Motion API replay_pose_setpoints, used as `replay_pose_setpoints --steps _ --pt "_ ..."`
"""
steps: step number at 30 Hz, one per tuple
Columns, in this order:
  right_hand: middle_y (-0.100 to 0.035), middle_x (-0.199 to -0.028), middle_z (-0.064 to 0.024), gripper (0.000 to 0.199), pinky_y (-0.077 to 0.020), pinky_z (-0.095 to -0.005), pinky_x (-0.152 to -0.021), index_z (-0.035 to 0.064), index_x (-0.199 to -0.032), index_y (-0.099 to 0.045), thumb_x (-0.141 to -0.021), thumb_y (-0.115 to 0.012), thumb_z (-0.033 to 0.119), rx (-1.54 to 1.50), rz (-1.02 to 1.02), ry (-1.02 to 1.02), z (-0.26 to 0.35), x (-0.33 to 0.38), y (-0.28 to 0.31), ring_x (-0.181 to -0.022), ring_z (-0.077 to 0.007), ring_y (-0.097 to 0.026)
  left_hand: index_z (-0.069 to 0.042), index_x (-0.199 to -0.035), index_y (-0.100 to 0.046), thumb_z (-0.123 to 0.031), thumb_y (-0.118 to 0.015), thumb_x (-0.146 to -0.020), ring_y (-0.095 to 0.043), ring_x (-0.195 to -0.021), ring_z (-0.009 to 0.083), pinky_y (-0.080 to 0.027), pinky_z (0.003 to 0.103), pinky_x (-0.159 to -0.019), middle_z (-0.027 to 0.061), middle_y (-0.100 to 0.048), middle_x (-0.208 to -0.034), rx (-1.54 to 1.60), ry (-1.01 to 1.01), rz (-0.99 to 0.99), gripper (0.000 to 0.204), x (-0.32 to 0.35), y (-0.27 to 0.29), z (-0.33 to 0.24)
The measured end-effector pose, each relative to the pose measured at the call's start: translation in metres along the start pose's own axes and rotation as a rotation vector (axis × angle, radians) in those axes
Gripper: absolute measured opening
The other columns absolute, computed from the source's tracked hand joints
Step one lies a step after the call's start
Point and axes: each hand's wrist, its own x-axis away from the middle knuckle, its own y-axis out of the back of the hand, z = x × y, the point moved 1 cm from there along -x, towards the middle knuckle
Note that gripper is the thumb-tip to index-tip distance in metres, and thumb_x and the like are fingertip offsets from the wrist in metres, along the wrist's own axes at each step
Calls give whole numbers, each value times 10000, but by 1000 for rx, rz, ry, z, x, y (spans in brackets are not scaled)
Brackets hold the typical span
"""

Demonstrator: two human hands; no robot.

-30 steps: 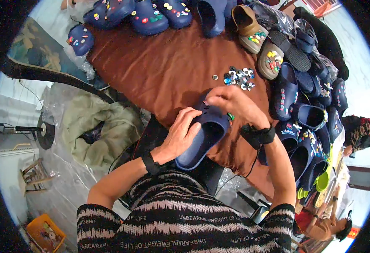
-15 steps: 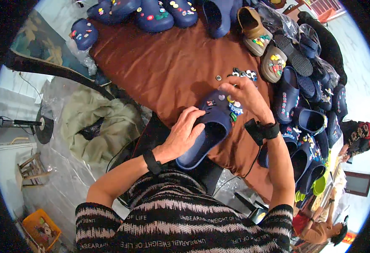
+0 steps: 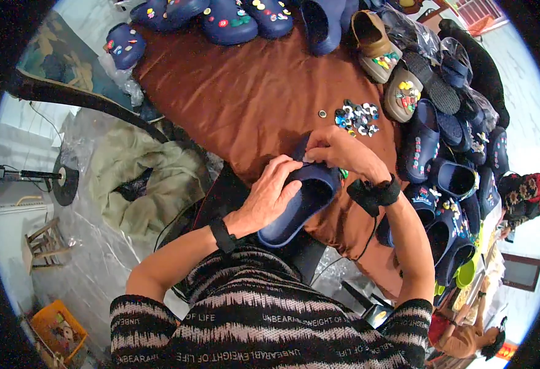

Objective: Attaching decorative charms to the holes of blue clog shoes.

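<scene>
In the head view, the person holds a navy blue clog [image 3: 301, 200] over the near edge of a surface covered with a brown cloth [image 3: 245, 98]. The left hand [image 3: 269, 197] wraps the clog's side, fingers curled over its rim and closed on it. The right hand [image 3: 344, 152] grips the toe end from the far side, its fingertips pressed together against the upper; whether they pinch a small piece there cannot be told. Both wrists wear black bands.

Just beyond the right hand, a small pile of shoe charms [image 3: 357, 118] lies on the cloth, with a little metal ring [image 3: 323, 114] just beside it on the left.

Along the far edge stands a row of decorated navy clogs [image 3: 233, 18]. To the far right lie two tan clogs [image 3: 388, 67] with coloured charms, and down the right side a heap of dark blue clogs [image 3: 448, 178] is stacked close together.

On the floor to the left lies a crumpled olive cloth [image 3: 141, 178]. At the near left, an orange crate [image 3: 58, 329] holds small mixed items too blurred to tell.
</scene>
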Motion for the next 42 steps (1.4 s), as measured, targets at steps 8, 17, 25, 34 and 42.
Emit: replay_pose_setpoints --steps 8,17,25,34,42 --pt "-726 -936 -161 300 -563 -448 -772 50 -942 -726 -795 -747 311 594 66 -6 24 -13 3 -897 -332 -711 -29 -1344 -482 -224 -543 -1010 -473 -1276 374 -398 424 -1081 189 -446 -1357 -4 -2 -10 391 2 0 4" --pt "-727 -933 -183 406 -576 -450 -757 25 -897 -699 -821 -734 423 846 75 8 25 -16 -2 -917 -345 -715 -24 -1329 -496 -267 -530 -1025 -461 -1295 390 -395 431 -1085 210 -434 -1375 -16 28 15 391 2 -1 4" --pt "-738 -810 -136 359 -582 -428 -692 81 -798 -739 -825 -724 439 1015 -67 -30 12 -4 -21 -802 -302 -736 -22 -1312 -503 -280 -527 -1024 -464 -1284 394 -400 432 -1079 205 -443 -1365 -61 3 17 388 2 -4 6" --pt "-713 -827 -189 396 -556 -447 -699 41 -860 -734 -866 -693 435 571 -237 -47 11 16 2 -791 -352 -709 -10 -1300 -516 -243 -515 -1023 -480 -1269 351 -395 408 -1076 189 -490 -1323 -7 -45 -21 361 -4 4 5" --pt "-629 -711 -195 332 -474 -393 -613 -48 -875 -651 -937 -663 277 164 -624 -121 -103 77 39 -625 -249 -606 -30 -1232 -603 -168 -525 -1011 -631 -1045 281 -494 375 -932 142 -634 -1124 51 16 -14 272 -42 16 6"
